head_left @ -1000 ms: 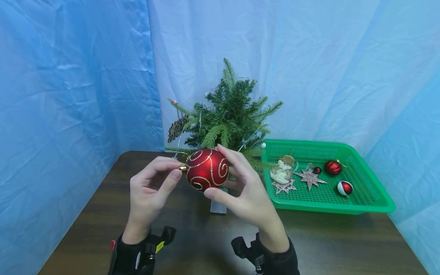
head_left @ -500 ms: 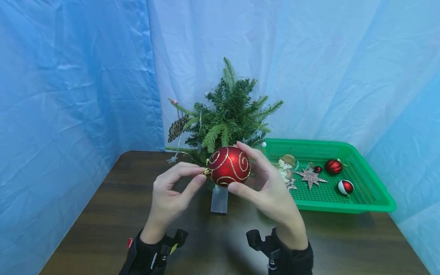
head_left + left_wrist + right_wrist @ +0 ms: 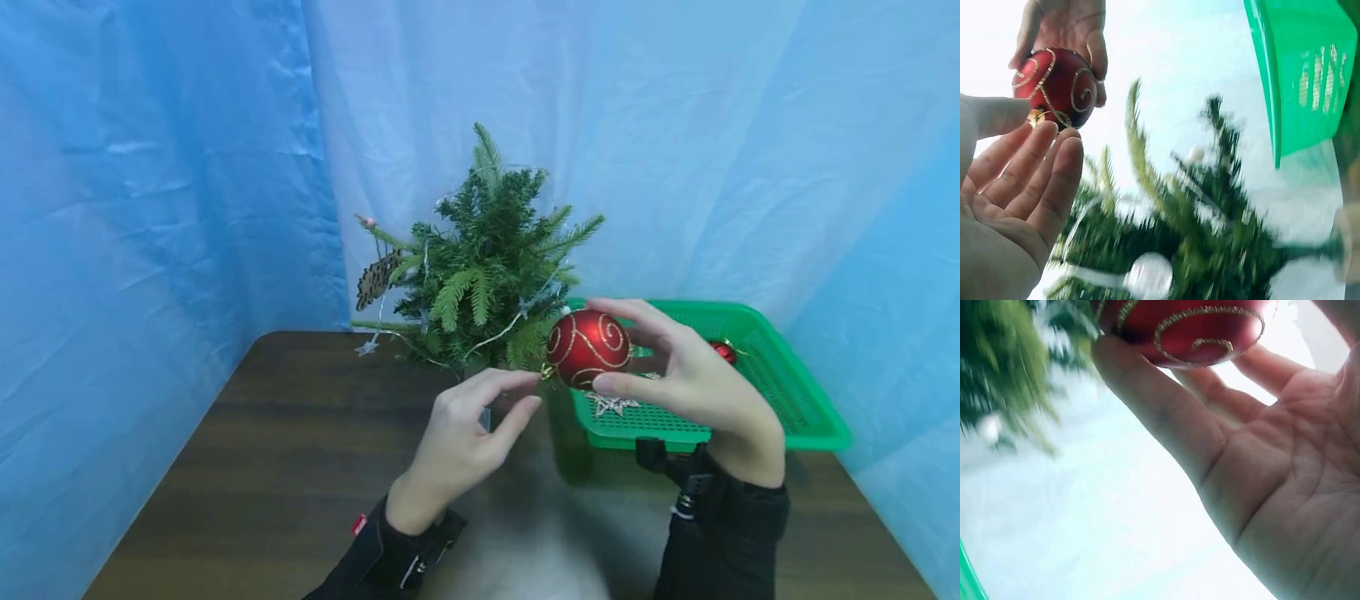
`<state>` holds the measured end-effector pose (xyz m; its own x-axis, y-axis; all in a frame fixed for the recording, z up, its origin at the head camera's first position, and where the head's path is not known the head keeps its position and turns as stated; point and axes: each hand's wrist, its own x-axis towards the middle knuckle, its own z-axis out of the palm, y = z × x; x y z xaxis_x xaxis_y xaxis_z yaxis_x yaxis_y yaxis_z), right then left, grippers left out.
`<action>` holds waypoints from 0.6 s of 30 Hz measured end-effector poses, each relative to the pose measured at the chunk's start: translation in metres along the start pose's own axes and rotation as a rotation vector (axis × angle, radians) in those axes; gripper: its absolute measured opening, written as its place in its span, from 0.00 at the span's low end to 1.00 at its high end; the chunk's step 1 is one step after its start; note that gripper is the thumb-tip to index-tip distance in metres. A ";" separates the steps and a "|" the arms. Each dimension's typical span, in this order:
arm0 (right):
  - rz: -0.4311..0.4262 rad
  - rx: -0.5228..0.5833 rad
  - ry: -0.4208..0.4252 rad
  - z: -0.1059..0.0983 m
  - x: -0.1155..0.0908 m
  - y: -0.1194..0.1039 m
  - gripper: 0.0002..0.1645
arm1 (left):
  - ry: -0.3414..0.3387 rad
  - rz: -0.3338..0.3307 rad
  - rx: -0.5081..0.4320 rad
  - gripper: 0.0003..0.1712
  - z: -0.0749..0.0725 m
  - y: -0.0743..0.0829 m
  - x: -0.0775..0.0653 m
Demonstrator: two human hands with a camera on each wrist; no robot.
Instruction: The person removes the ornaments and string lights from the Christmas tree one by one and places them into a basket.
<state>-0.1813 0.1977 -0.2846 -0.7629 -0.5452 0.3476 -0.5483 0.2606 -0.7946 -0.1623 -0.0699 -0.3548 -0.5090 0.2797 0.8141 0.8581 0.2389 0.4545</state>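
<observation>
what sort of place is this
Probably a small staged indoor workspace: blue curtains hang around a dark wooden table, and a small green tree stands there beside a green plastic basket.

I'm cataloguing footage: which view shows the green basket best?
Head view: rim and floor of the green basket show, though the right hand covers some. Left wrist: part of its wall. Right wrist: a green sliver.

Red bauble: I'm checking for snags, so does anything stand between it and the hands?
Nothing visible: the right hand holds the red bauble directly, and the left hand is at its gold cap. The tree does not reach between them.
</observation>
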 end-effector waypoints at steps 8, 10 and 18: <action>0.192 -0.251 -0.012 -0.055 -0.010 0.008 0.43 | -0.143 0.001 0.196 0.11 0.048 0.000 0.002; 0.263 -0.297 -0.044 -0.065 -0.004 0.017 0.43 | -0.198 0.006 0.273 0.10 0.062 -0.002 0.001; 0.521 -0.364 -0.241 -0.088 0.032 0.072 0.49 | -0.385 0.114 0.576 0.09 0.107 -0.013 -0.015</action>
<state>-0.2750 0.2693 -0.2865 -0.8841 -0.4273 -0.1890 -0.2430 0.7660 -0.5951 -0.1728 0.0221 -0.4111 -0.4969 0.6162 0.6110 0.7893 0.6136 0.0230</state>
